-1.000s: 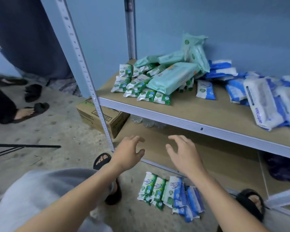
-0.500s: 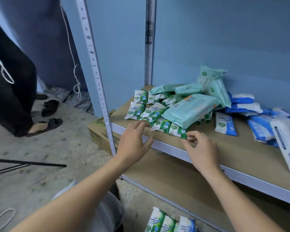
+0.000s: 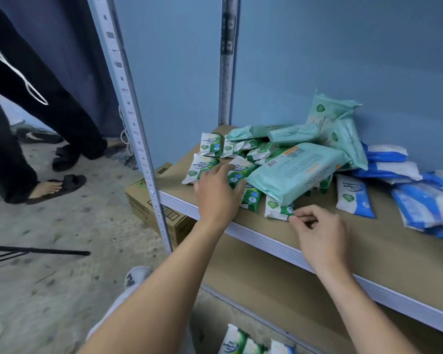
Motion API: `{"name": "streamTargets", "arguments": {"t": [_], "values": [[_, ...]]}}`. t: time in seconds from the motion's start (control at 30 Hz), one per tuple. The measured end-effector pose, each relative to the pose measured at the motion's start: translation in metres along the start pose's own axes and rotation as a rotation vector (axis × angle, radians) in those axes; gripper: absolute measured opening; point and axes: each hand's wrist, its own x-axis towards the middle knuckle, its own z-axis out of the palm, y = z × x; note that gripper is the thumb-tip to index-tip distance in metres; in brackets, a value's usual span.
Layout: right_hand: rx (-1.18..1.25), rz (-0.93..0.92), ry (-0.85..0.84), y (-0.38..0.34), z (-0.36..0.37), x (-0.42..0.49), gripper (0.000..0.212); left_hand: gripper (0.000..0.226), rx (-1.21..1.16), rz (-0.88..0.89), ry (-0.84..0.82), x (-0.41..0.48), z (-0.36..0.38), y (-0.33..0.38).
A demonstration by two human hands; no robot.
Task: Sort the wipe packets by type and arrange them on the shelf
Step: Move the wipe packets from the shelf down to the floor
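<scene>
The right hand (image 3: 320,231) is pinching: thumb and forefinger are closed on the near corner of a small green packet (image 3: 276,210), with the other fingers curled in. That packet lies flat near the front edge of the shelf (image 3: 368,241), its far end tucked under the big mint pack (image 3: 297,172).

Just to the left is the left hand (image 3: 219,192), fingers fairly straight and spread. It is laid flat over the cluster of green packets (image 3: 205,167) and grips nothing.

Further back, more mint packs (image 3: 294,132) are heaped against the blue wall. To the right a lone blue packet (image 3: 353,198) lies flat, with a jumble of blue-and-white packs (image 3: 414,200) past it.

Low down at the near edge, floor packets (image 3: 234,341) peek in. Left of the shelf post sits a cardboard box (image 3: 149,200), and beyond it are another person's legs (image 3: 36,129) in dark trousers and sandals.
</scene>
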Motion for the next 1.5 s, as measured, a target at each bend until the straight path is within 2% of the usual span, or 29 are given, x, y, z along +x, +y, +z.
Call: {"name": "streamTargets", "arguments": {"t": [0.33,0.4,0.47,0.57,0.67,0.8,0.9,1.13,1.4,1.5], "values": [[-0.02,0.085,-0.011,0.04,-0.049,-0.008,0.026,0.037,-0.066,0.031,-0.029,-0.004,-0.011,0.001],[-0.029,0.078,-0.004,0.046,-0.061,-0.012,0.027,0.043,-0.072,0.017,-0.061,-0.006,-0.016,0.002],[-0.001,0.07,0.015,0.046,-0.07,-0.015,0.029,0.058,-0.1,-0.041,-0.102,-0.005,-0.022,0.001],[0.029,0.062,0.025,0.033,-0.073,-0.017,0.023,0.072,-0.068,-0.055,-0.139,-0.004,-0.029,0.0],[-0.006,0.035,-0.033,0.016,-0.057,-0.013,0.03,0.065,0.029,0.003,-0.161,-0.005,-0.026,0.0],[-0.385,0.046,-0.167,0.001,-0.033,-0.005,0.059,0.066,0.131,0.07,-0.124,-0.009,-0.019,-0.004],[-0.528,0.01,-0.166,0.002,-0.025,-0.003,0.059,0.058,0.171,0.13,-0.124,-0.011,-0.018,-0.008],[-0.531,-0.045,-0.168,0.007,-0.032,-0.013,0.055,0.049,0.008,0.048,-0.178,-0.016,-0.036,-0.016],[-0.515,-0.059,-0.226,0.002,-0.062,-0.053,0.058,0.053,0.011,0.044,-0.182,-0.066,-0.056,-0.021],[-0.494,-0.077,-0.239,0.0,-0.071,-0.067,0.058,0.054,0.028,0.11,-0.204,-0.094,-0.059,-0.022]]}}
